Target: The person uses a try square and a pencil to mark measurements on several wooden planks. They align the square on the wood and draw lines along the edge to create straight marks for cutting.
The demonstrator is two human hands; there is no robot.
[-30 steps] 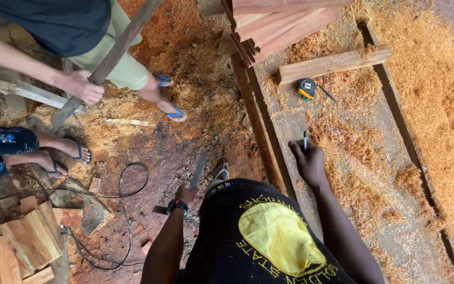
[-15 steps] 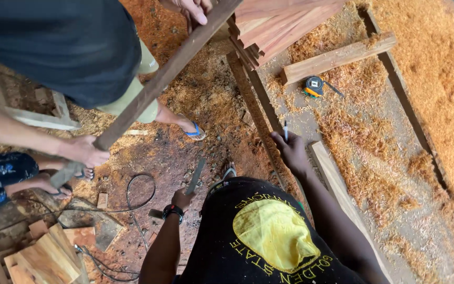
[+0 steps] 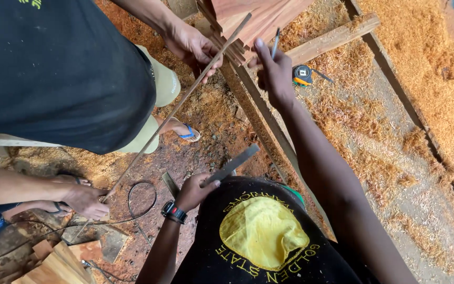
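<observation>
While your left hand (image 3: 193, 190) is clamping a flat metal square (image 3: 230, 165) at your waist, your right hand (image 3: 272, 71) is pinching a pen (image 3: 275, 43) beside the co-worker's thin wooden strip (image 3: 177, 109). You are best keeping the pen tip clear until the strip is lying steady over the stacked boards (image 3: 261, 16).

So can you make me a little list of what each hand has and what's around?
left hand: holds a flat metal try square, wrist with a dark watch
right hand: raised, holds a pen
co-worker's hands: carry a long wood strip
workbench: tape measure, stacked boards, sawdust
floor: black cable, wood offcuts
</observation>
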